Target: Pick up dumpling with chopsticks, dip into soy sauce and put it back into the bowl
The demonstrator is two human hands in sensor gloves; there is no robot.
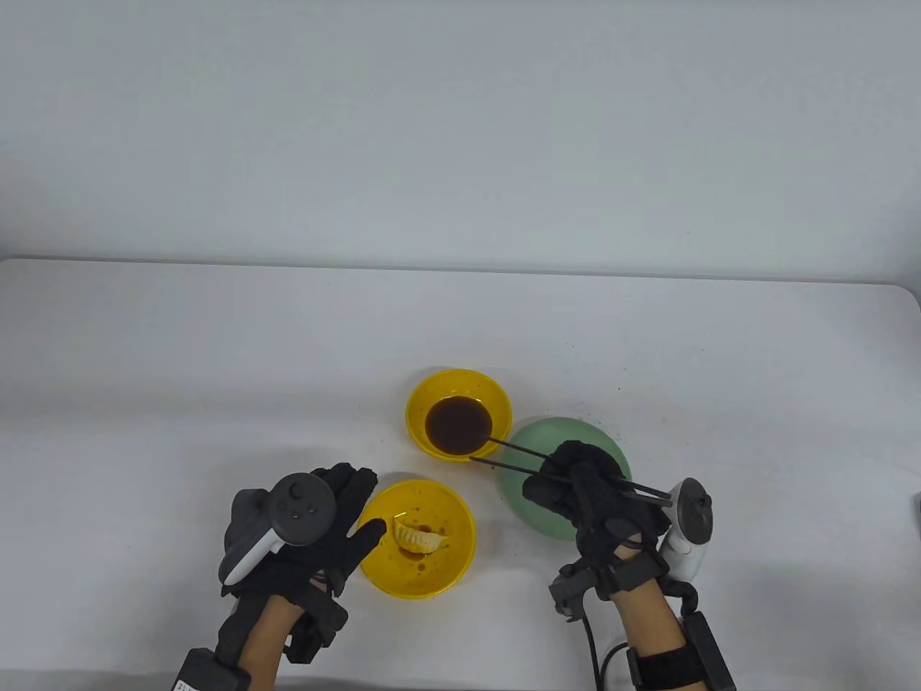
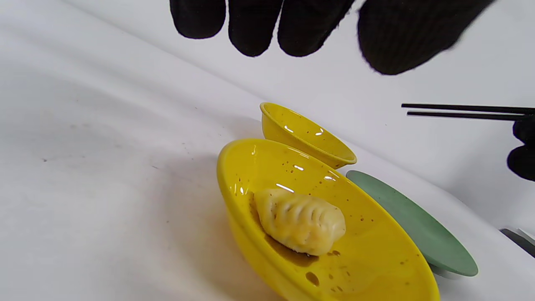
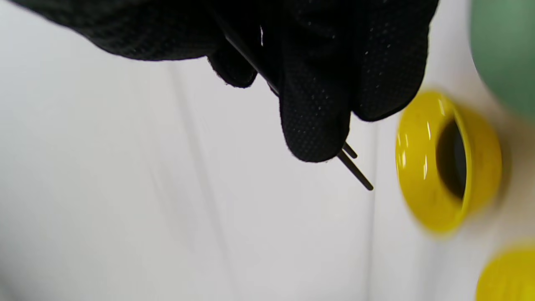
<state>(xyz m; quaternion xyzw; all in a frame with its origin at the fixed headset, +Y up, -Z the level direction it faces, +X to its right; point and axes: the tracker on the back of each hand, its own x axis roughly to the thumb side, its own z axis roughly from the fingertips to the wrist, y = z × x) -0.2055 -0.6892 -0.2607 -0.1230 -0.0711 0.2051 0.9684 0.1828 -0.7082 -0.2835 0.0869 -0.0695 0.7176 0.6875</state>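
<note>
right hand [image 1: 575, 479] grips chopsticks [image 1: 514, 459], tips probably over sauce bowl [image 1: 458, 412] | dumpling [image 1: 419, 538] lies near-left of them, long axis sideways | left hand [image 1: 306, 529] relaxed, empty, beside its bowl [image 1: 460, 529]

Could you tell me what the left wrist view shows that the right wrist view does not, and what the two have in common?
Only the left wrist view shows the dumpling, lying in the near yellow bowl over a dark smear, with the left hand hanging relaxed above and holding nothing.

Only the right wrist view shows the right hand up close, its grip curled round the chopsticks, and the dark soy sauce inside the small yellow bowl.

Both show the chopsticks, both yellow bowls, part of the green plate and the white table.
</note>
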